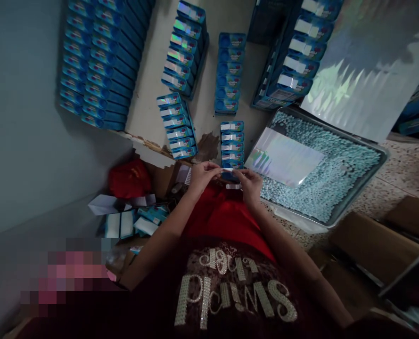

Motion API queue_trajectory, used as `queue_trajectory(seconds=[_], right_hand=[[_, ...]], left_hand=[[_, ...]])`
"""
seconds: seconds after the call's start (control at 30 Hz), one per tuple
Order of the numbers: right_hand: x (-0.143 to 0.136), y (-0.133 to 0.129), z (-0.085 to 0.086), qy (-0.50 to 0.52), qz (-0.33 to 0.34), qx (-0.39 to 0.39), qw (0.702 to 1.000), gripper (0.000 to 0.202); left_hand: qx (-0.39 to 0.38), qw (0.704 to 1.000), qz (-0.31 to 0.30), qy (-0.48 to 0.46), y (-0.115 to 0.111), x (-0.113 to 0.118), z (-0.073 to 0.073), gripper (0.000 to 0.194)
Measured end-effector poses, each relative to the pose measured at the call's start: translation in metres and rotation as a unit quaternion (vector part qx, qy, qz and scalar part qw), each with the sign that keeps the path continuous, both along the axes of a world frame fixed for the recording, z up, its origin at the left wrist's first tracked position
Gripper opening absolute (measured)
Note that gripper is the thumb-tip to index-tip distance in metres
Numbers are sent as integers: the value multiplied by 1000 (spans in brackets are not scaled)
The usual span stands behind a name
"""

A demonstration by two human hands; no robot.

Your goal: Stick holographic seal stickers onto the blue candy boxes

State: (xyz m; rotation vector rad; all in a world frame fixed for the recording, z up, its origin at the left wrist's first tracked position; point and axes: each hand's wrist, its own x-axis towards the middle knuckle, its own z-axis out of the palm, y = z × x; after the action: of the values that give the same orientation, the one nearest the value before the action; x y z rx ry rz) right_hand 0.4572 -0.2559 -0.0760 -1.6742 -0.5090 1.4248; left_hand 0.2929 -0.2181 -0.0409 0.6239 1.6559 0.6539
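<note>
My left hand [204, 178] and my right hand [250, 184] meet at the near end of a short row of small blue boxes [232, 138]. Fingertips of both hands pinch the two ends of a small silvery sticker strip [227, 170], held over the nearest box. Beside my right fingers is another short shiny strip [233, 186]; what it rests on is unclear. Silvery strips show on the ends of the boxes in this row. Left of it stands a similar row of blue boxes [177, 126] bearing strips.
More blue boxes stand behind, including a tall stack [105, 66] at left. At right, a tray [384, 157] of pale blue pellets carries a shiny sticker sheet [287, 155]; a larger sheet [368, 70] lies beyond. Cardboard boxes [365, 245] and a red bag [129, 179] flank me.
</note>
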Motion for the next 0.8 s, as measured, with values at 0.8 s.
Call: queue_trajectory(seconds=[0.8], right_hand=[[2,25,-42,-194,34,-40,980,48]], left_hand=[[-111,992,11,-64,30,-22,-77,41]])
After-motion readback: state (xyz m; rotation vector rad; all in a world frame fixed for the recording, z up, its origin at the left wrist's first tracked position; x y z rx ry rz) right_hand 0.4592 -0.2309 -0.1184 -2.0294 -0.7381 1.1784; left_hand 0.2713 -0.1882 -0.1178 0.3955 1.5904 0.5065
